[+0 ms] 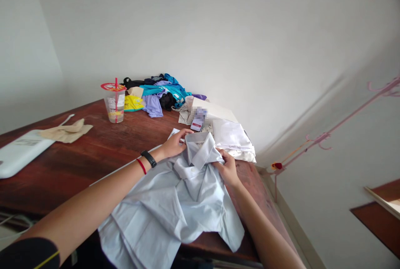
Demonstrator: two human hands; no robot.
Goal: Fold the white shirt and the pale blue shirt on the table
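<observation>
A light blue collared shirt (162,202) lies front up on the dark wooden table (93,148), its lower part hanging over the near edge. At the left side of its collar, my left hand (175,144) has its fingers closed on the fabric; a black band and a red string circle that wrist. My right hand (227,167) grips the collar's right side, thumb on top and the other fingers partly hidden under the cloth. Between both hands the collar (201,146) stands up, with the label inside its neck showing. Wrinkles run across the body of the shirt.
Behind the shirt are a white box (215,110), folded white cloth (233,138) and an ID card (196,125). A heap of clothes (156,92) lies by the wall. Left are a plastic cup with straw (115,104), brown paper (70,131) and a white flat object (21,152). A pink rack (312,142) leans right.
</observation>
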